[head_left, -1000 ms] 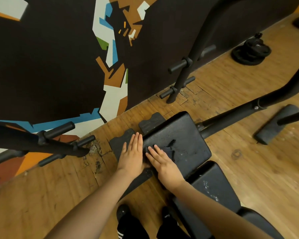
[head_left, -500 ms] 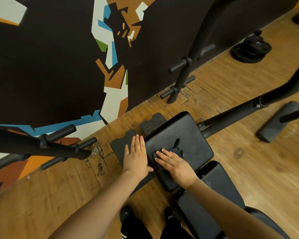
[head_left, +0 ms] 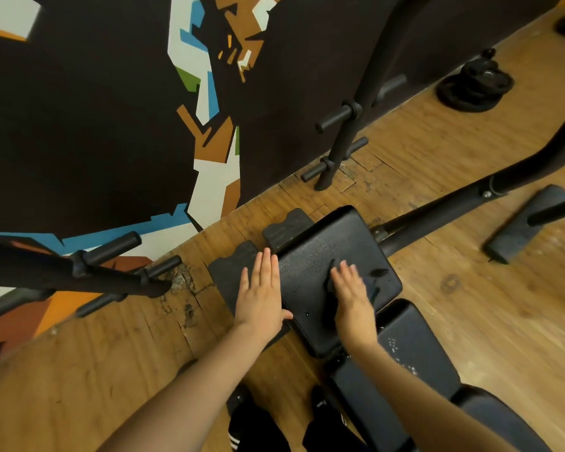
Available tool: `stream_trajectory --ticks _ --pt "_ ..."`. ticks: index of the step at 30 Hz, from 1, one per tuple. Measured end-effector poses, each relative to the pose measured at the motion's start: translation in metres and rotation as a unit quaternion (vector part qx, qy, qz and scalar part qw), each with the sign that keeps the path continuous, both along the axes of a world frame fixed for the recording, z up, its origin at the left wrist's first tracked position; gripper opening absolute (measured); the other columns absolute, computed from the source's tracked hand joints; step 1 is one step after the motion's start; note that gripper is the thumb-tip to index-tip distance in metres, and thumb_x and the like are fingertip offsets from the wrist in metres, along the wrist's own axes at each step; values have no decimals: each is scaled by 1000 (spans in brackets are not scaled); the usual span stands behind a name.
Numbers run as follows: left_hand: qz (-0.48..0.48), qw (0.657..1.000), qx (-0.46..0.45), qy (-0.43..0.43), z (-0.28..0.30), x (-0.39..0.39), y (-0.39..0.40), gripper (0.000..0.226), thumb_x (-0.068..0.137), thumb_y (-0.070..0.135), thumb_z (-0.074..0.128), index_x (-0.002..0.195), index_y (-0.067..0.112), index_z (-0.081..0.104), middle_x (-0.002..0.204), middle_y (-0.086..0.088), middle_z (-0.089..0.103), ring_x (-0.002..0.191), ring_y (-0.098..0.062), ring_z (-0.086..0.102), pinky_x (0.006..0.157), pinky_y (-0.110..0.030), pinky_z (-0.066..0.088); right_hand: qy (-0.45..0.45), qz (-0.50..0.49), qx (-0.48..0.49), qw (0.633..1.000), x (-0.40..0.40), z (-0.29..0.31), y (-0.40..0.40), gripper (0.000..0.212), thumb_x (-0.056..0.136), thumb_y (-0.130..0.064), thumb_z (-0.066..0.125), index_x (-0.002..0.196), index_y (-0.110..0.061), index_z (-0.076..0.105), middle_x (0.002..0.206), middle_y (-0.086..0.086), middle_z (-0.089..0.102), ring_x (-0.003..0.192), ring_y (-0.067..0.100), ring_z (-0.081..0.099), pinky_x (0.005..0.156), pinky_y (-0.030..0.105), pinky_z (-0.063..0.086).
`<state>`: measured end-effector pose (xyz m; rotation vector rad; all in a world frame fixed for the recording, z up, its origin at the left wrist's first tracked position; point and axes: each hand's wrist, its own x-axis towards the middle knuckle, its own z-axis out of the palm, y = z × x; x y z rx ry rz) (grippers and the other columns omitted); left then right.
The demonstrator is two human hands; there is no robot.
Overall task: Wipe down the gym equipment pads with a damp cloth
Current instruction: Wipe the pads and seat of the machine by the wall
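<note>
A black bench pad (head_left: 310, 265) lies in the middle of the view, with a second black pad (head_left: 415, 357) joined below it at the right. My right hand (head_left: 353, 298) presses flat on a dark cloth (head_left: 371, 282) on the upper pad, near its right side. The cloth is mostly hidden under the palm; its edges stick out beyond the fingers. My left hand (head_left: 261, 295) lies flat, fingers together, against the pad's left edge and holds nothing.
Black frame bars (head_left: 444, 216) run from the bench to the right. Uprights with pegs stand at the left (head_left: 79, 269) and the back (head_left: 349, 125). Weight plates (head_left: 473, 89) lie by the dark painted wall. My shoes (head_left: 258, 425) stand on the wooden floor below.
My right hand has slid the cloth across the pad from its left part toward its right side. My left hand has stayed at the pad's left edge.
</note>
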<state>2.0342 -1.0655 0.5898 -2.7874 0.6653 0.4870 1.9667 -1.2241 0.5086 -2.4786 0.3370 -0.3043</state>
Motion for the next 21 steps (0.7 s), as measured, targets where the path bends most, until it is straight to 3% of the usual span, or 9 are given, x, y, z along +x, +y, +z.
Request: stream_trajectory --ticks 3,5,9,11,14,19,21 --pt "-2 1000 7 -4 0 1 0 111 89 60 48 140 -2 -28 153 -20 -28 144 -31 -21 119 -45 0 -27 127 -53 990 -25 -8 38 49 84 -3 39 132 -9 49 142 5 39 132 30 33 114 37 15" --pt "-4 1000 12 -9 1 1 -1 108 90 58 48 141 -1 -27 152 -20 -29 144 -30 -20 119 -44 0 -27 157 -74 984 -25 -4 40 48 88 -13 30 130 -12 52 138 5 47 131 26 35 111 38 24" --pt "-10 1000 19 -22 2 1 0 94 98 38 46 134 -1 -32 154 -20 -26 144 -30 -19 119 -43 0 -74 245 -120 959 -17 -5 31 45 102 -17 14 132 -13 49 139 4 47 133 21 33 112 39 23" --pt "-13 999 30 -25 2 1 0 97 97 41 47 133 -2 -32 154 -21 -24 145 -30 -17 119 -43 0 -77 282 -128 948 -18 -12 27 40 99 -13 26 135 -15 42 140 4 47 134 21 33 109 43 26" --pt "-30 998 44 -22 3 4 2 101 94 48 48 133 -1 -31 154 -21 -24 145 -30 -15 118 -43 1 -81 305 -151 937 -23 -15 12 49 87 -11 37 135 -16 38 140 3 48 133 20 34 107 42 28" --pt "-20 999 35 -11 5 3 0 104 92 55 46 143 -2 -24 154 -20 -24 145 -29 -16 118 -43 0 -58 329 -142 932 -22 -18 -19 37 99 -18 27 133 -18 41 140 2 46 133 23 36 109 38 31" --pt "-12 1000 28 -6 5 2 -1 108 89 60 48 144 -1 -23 155 -19 -23 145 -30 -15 118 -43 1 -58 278 -111 952 -12 -18 -39 40 98 -8 30 134 -16 43 141 5 42 135 26 31 111 40 27"
